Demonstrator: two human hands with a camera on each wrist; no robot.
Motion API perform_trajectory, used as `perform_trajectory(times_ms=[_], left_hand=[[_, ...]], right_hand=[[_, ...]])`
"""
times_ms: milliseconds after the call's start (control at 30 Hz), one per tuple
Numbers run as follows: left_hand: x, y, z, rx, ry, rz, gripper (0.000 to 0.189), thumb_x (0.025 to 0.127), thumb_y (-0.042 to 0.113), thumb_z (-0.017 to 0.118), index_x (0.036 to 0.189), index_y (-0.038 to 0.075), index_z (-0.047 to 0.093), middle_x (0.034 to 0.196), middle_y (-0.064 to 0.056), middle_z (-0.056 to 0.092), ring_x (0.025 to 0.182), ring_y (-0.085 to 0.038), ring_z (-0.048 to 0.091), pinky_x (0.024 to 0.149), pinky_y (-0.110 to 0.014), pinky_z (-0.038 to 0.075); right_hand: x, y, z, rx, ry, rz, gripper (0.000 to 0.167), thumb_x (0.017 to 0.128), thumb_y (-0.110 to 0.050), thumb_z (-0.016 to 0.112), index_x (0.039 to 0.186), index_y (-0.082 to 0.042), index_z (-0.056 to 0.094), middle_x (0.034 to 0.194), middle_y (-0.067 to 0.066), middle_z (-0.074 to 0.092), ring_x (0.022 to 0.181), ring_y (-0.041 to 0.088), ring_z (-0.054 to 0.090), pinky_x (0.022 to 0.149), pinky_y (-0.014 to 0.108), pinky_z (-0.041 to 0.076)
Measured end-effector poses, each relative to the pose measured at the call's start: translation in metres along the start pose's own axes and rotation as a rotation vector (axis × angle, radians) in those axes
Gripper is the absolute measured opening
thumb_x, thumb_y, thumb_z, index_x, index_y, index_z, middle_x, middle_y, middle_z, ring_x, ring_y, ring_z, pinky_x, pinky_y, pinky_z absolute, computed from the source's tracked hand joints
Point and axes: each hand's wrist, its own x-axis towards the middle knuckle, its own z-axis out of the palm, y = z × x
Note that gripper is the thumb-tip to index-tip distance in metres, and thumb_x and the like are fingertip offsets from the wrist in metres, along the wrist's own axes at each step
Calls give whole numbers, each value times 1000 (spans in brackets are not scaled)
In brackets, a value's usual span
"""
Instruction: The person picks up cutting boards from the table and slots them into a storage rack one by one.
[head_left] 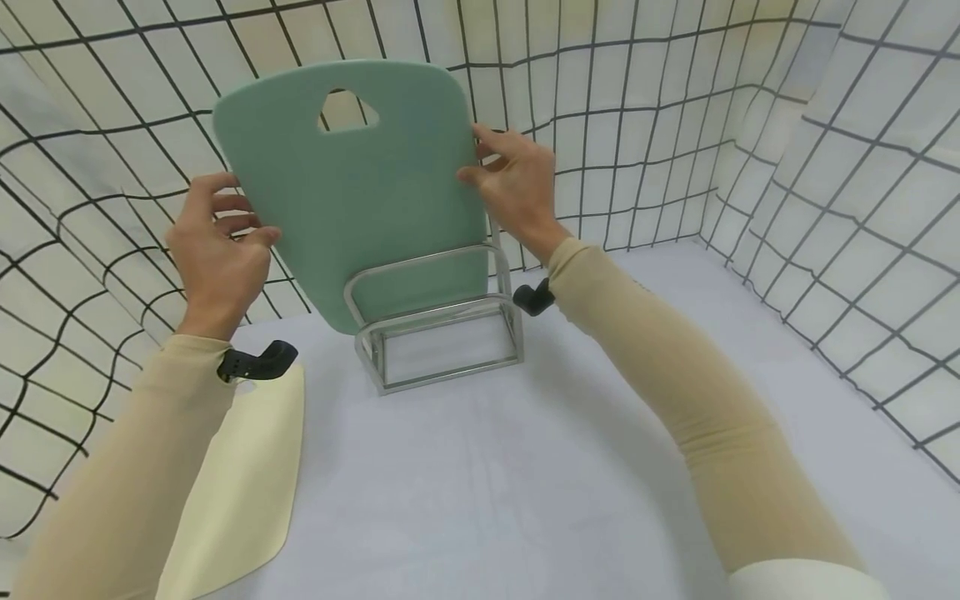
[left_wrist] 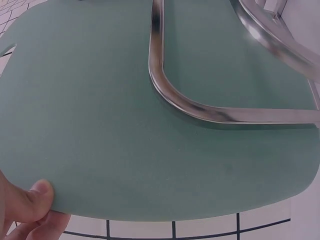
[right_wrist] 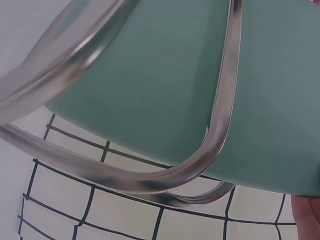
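Note:
A green cutting board (head_left: 360, 192) with a handle hole near its top stands tilted in a metal rack (head_left: 450, 375), behind the front bars. My left hand (head_left: 221, 250) pinches the board's left edge, thumb on the near face and fingers behind. On the opposite edge, my right hand (head_left: 517, 179) grips the board with its thumb in front. In the left wrist view the left thumb (left_wrist: 41, 192) presses on the green surface, and the rack's curved bar (left_wrist: 215, 114) crosses in front. Only a bit of the right hand (right_wrist: 307, 215) shows in the right wrist view.
A cream cutting board (head_left: 255, 475) lies on the white tabletop (head_left: 465, 492) at the left, partly under my left forearm. Black wire grid panels (head_left: 637, 125) backed with pale cloth enclose the table at the back and both sides.

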Motion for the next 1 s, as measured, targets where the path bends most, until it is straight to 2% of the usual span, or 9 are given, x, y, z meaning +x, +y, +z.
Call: perform_trajectory(times_ms=[200,467,700,867,1000], left_hand=[[0,2,3,-12,-15,10,60,94,-2,63,143,31,54,127,-9,68,113,-29,75,100,-32,61],[-2,3,5,-25,-18,16,59,95,-3,61,143,31,55,127,-7,67,112,-28,75,100,-33,61],[-3,4,9,-41,-15,27,58,94,-4,60,141,30,56,118,3,63,110,-25,75,97,-29,62],[-4,6,11,-43,-27,44,58,94,-4,59,142,29,55,124,-6,66,110,-27,75,97,-29,62],[-5,7,12,-38,-36,55,58,94,-5,60,142,27,55,126,-9,67,111,-29,75,97,-30,62]], right_hand=[[0,2,-4,13,-10,39,49,88,-9,81,135,-10,68,111,13,78,89,22,79,84,25,65],[-1,6,-6,8,-11,17,49,89,-10,81,135,-11,68,112,13,78,88,22,78,81,26,65],[-1,8,-8,-11,-9,24,49,88,-10,81,135,-11,68,112,12,78,88,21,78,81,25,65],[-1,12,-9,2,-7,39,50,88,-9,81,136,-12,67,112,13,77,88,22,78,80,22,64],[-2,14,-11,15,-7,35,50,88,-8,81,136,-12,67,112,13,77,88,22,78,80,21,64]])
